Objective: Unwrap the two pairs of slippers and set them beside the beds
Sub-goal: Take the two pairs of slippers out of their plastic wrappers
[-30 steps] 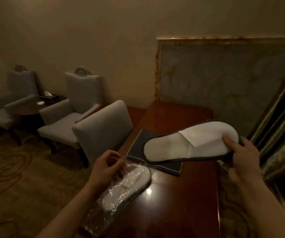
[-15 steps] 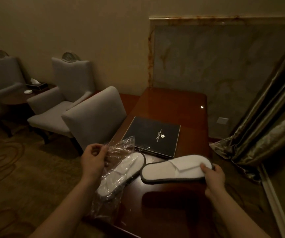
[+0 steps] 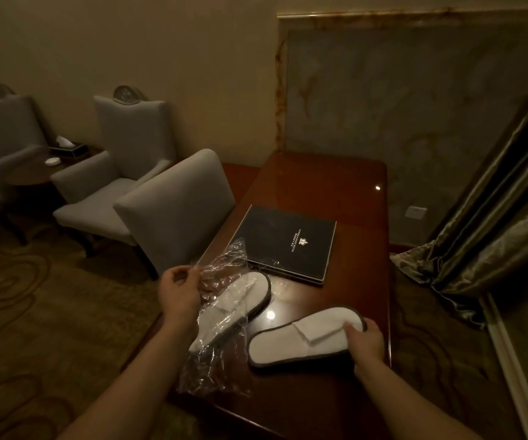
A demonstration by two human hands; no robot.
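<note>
Head view, left fingers [image 3: 192, 275] pinching wrapper [image 3: 222, 265], right fingers [image 3: 351, 330] gripping toe of bare slipper [image 3: 300, 342]

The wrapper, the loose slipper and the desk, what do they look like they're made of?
Wrapper: thin clear plastic film; it crinkles, glints and is see-through. Loose slipper: soft matte white fabric, probably towelling or non-woven, dark edge binding. Desk: reddish-brown wood or veneer, seemingly, glossy; it mirrors a light spot.

Open glossy red-brown desktop [image 3: 335, 179] at twelve o'clock beyond flat black folder [image 3: 284, 246]; blocked at ten by grey upholstered chair back [image 3: 176, 208], at two by olive gathered curtain [image 3: 485, 242].
</note>
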